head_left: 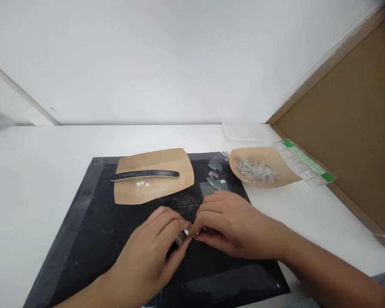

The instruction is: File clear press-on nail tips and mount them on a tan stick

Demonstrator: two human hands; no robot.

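Near the middle of the black mat [93,239], my left hand [154,246] and my right hand [231,226] meet, fingers pinched at either end of a small tan strip [191,231]. A small white oval piece [186,232] shows at my left fingertips. Just below it, a clear piece [179,239] pokes out beside the left thumb. My fingers cover much of the strip, so its full shape is hidden. Beyond the right hand lie several clear false nail tips [213,174] and two white ovals [223,181] on a greenish film.
Brown paper [176,160] at back left carries a black nail file [146,174] and several white bits [143,184]. More brown paper [285,173] at right holds a pile of clear nail tips [256,170], beside a green-labelled plastic pack [308,160]. A cardboard panel [349,111] bounds the right.
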